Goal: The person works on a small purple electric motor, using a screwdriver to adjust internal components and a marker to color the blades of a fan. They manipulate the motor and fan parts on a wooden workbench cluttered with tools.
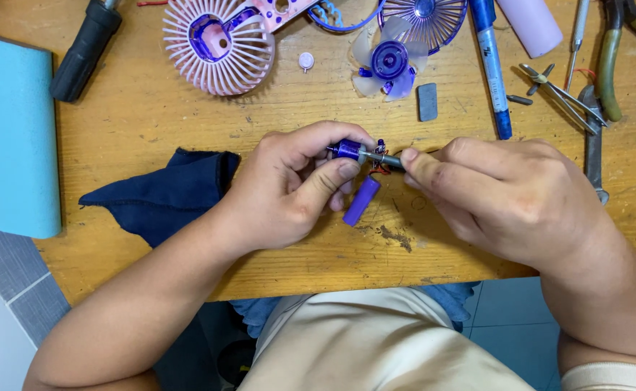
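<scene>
Left to right, on a wooden table (151, 108):
- Teal box (10, 134) at the left edge; black handle (85, 49) above it
- Dark blue cloth (166, 192) under the left wrist
- Pink fan grille (218, 45) at the top, small white cap (306, 60) beside it
- Left hand (289, 185), fingers curled shut on a small purple motor (347, 150); its long axis lies level, left to right, its end facing right
- Purple cylinder (361, 200) just below, tilted
- Clear fan blade (389, 64) and grey pad (427, 101) above
- Right hand (506, 195), closed around a slim tool (384, 160) whose tip meets the motor
- Blue pen (492, 65), tweezers (560, 90), pliers (622, 43) at the right
</scene>
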